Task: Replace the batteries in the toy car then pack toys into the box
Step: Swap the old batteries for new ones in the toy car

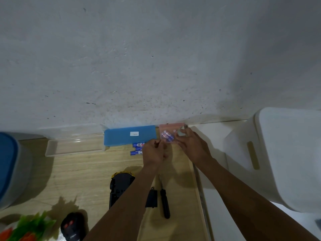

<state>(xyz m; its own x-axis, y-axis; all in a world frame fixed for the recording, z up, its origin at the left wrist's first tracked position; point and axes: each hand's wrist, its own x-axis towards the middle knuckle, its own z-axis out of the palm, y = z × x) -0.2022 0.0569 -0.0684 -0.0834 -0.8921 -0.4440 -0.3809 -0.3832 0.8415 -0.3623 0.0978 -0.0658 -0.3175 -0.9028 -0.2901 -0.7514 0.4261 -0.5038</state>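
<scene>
"Where was the toy car point(119, 186)?"

"Underside up on the wooden table point(83, 171), near the person. Beyond it lay loose blue batteries point(138, 148). Its black cover point(152, 197) and the screwdriver point(164, 199) lay just to its right."

"And the hands?"

"The left hand point(153, 152) pinched one edge of a clear battery pack point(166, 136) and the right hand point(189, 141) pinched the far end. Blur hid the exact grip."

"How best to open it?"

"I'd say peel it low over the table so no cell rolls off, and keep the fresh ones apart from the loose ones. The white box point(286, 153) stood well to the right."
</scene>
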